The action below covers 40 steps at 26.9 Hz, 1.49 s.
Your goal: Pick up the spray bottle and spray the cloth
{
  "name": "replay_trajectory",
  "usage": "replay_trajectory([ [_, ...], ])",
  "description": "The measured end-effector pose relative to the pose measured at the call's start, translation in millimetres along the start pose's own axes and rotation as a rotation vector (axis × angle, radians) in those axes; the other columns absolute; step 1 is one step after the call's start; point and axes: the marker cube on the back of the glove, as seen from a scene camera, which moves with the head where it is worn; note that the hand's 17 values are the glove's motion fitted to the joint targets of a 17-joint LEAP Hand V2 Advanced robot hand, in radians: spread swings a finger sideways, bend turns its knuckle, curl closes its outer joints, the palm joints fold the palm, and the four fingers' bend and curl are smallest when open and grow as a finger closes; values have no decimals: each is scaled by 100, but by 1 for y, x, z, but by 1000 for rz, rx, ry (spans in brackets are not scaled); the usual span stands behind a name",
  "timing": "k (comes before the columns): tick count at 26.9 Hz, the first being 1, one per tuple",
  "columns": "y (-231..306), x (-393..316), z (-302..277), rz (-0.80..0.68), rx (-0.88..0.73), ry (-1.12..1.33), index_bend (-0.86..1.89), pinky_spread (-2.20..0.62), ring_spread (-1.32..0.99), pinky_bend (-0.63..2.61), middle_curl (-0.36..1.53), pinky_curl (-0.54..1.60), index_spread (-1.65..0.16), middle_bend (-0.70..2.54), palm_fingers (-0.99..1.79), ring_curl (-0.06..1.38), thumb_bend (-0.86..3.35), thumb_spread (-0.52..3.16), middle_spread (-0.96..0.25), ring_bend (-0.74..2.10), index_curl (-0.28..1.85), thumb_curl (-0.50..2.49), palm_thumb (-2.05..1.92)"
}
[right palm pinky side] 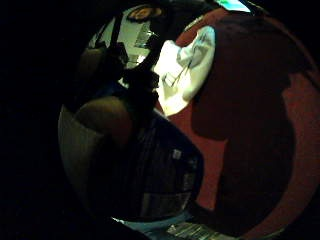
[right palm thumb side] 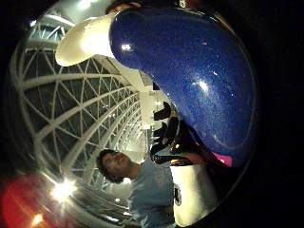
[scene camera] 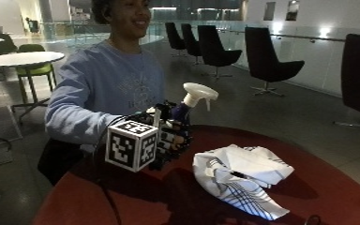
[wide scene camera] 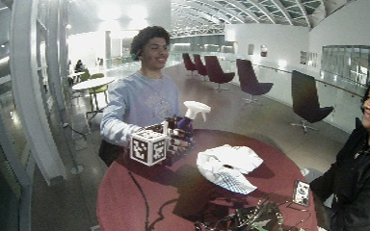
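Gripping the upright blue spray bottle with white nozzle (scene camera: 189,101), the black-gloved right hand (scene camera: 168,140) aims it toward the crumpled white checked cloth (scene camera: 242,180) lying nearby on the red table (scene camera: 330,187).

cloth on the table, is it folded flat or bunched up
Bunched up. The white cloth lies in a crumpled heap on the red table, with raised folds and uneven edges, beside the spray bottle.

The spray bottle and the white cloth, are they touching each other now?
Apart. In the outside view the spray bottle is held up in the gloved right hand, and bare red table shows between it and the cloth.
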Motion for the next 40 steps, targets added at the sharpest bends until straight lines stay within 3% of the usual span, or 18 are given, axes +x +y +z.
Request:
replay_trajectory([
  [13, -5, -2, 25, 184, -121, 36, 8, 32, 8, 39, 42, 36, -29, 33, 77, 38, -2, 91, -4, 55, 19, 52, 81],
  [40, -3, 8, 44, 301, -190, 99, 7, 32, 10, 43, 43, 37, -26, 33, 78, 39, -2, 94, 0, 57, 16, 56, 79],
])
